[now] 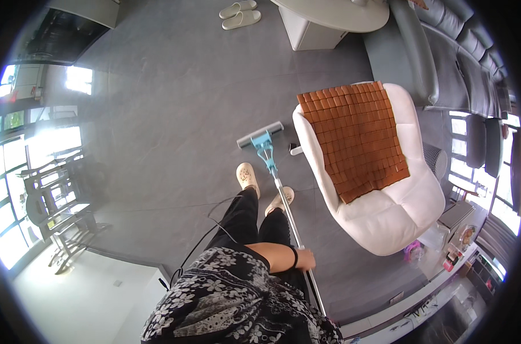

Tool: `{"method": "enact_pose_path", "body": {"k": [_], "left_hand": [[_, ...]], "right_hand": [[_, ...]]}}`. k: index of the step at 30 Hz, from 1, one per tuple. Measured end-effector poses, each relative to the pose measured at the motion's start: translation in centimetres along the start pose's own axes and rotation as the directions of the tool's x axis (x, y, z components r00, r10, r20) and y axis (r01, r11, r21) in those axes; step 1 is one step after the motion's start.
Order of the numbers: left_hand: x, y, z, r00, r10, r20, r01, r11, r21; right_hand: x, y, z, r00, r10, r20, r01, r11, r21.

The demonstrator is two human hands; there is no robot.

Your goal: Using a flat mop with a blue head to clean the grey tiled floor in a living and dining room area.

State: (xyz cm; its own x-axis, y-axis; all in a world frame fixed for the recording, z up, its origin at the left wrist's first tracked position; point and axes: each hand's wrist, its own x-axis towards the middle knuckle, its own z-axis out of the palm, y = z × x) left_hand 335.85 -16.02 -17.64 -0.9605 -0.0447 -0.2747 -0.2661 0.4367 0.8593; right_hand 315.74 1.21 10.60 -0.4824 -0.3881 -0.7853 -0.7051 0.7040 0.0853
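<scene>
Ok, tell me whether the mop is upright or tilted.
Tilted: the mop slants back from its head, ahead of the shoes, to the left hand gripping its pole.

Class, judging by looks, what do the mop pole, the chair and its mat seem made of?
Mop pole: probably metal, silvery and shiny. Chair: perhaps real or imitation leather, its white cover smooth and padded with seams. Mat: possibly bamboo or wood, small brown tiles.
</scene>
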Motion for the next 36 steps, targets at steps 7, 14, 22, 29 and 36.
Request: {"method": "enact_pose_path", "body": {"k": [7,14,22,29,36], "left_hand": [[-6.6,-9.4,-7.5,0.867,-0.428,-0.254,0.482,0.851,0.209],[-16.2,-13.9,-14.8,0.291,-0.448,-0.846,0.705,0.698,-0.127],[-25.6,3.6,-18.6,0.607,-0.755,-0.247,-0.668,-0.317,-0.673],[-44.1,10.0,-12.3,0.331,-0.915,-0.231,-0.755,-0.11,-0.646],[-44.9,15.0,3.6,-0.127,-0.987,0.094,-0.132,-0.077,-0.988]], "right_hand": [[9.5,-11.2,2.8,0.97,-0.244,0.02,0.243,0.95,-0.197],[15.7,-30.6,-0.4,0.81,-0.585,-0.053,0.566,0.802,-0.192],[2.7,-43.1,-4.0,0.407,-0.811,0.42,0.601,0.584,0.546],[3.8,-53.9,0.6,0.32,-0.879,0.354,0.799,0.451,0.397],[6.4,-60.8,14.4,0.353,-0.609,0.71,0.626,0.718,0.305]]}}
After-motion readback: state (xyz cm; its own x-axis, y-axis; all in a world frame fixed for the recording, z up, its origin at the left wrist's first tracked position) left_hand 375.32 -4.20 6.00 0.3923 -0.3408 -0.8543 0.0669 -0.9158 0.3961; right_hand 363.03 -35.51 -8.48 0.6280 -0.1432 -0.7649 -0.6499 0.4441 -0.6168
